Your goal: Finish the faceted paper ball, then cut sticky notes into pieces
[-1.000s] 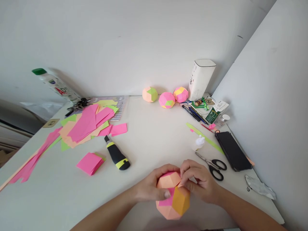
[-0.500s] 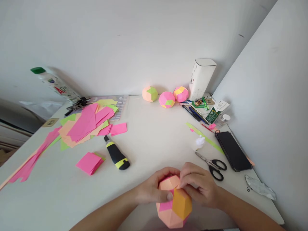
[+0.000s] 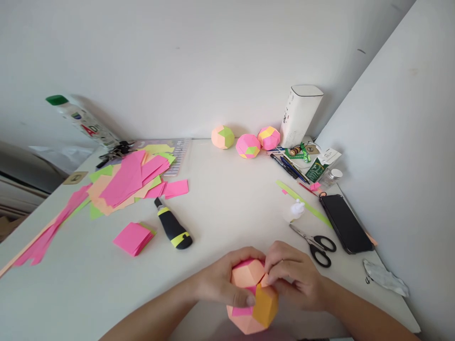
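A paper polyhedron ball (image 3: 253, 299) of peach, pink and orange faces sits between both my hands at the near edge of the white table (image 3: 220, 203). My left hand (image 3: 223, 282) cups its left side, thumb laid across a pink face. My right hand (image 3: 291, 274) pinches the upper right of the ball with its fingertips. Three finished paper balls lie at the far side: a peach and green paper ball (image 3: 222, 137), a pink paper ball (image 3: 248, 146) and a pink and yellow paper ball (image 3: 268, 138).
Left of my hands lie a black and yellow utility knife (image 3: 173, 230), a pink note pad (image 3: 132, 238) and a heap of coloured paper sheets (image 3: 130, 180). Scissors (image 3: 314, 242), a black phone (image 3: 345, 223), pens (image 3: 287, 166) and a white box (image 3: 300, 115) are on the right, by a wall.
The ball has been turned slightly in my hands, its orange face now lower. My right fingers have shifted on its top. Nothing else on the table has moved.
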{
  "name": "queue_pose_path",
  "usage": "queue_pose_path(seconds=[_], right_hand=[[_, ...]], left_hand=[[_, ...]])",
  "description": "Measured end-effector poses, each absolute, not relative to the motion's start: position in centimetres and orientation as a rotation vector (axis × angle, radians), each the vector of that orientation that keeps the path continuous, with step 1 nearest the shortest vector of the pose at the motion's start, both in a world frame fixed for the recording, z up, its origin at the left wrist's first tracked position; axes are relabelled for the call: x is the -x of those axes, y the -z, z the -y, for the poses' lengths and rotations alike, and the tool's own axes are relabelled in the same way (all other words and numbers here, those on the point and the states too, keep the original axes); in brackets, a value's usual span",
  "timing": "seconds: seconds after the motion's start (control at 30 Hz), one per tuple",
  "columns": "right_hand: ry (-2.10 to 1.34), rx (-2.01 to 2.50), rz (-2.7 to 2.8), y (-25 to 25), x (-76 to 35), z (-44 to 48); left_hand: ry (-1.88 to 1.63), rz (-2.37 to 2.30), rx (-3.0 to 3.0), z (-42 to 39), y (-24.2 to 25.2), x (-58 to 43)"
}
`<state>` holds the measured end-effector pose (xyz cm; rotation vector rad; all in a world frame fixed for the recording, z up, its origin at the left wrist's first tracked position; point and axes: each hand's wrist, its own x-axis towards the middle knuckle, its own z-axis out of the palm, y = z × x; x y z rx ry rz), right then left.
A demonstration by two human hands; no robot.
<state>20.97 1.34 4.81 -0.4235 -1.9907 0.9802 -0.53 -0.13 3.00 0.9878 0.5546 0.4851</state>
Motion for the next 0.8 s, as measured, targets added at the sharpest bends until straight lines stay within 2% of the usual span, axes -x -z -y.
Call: queue_pose_path(seconds=[0.43, 0.8], right_hand=[[-0.745, 0.347, 2.101, -4.2, -21.2, -1.5], [-0.657, 0.409, 2.177, -4.5, -21.0, -1.4]], left_hand=[[-0.586, -0.678, -1.198, -0.1, -3.6, 0.6], [-0.843, -0.698, -1.805, -1.0, -3.1, 1.1]])
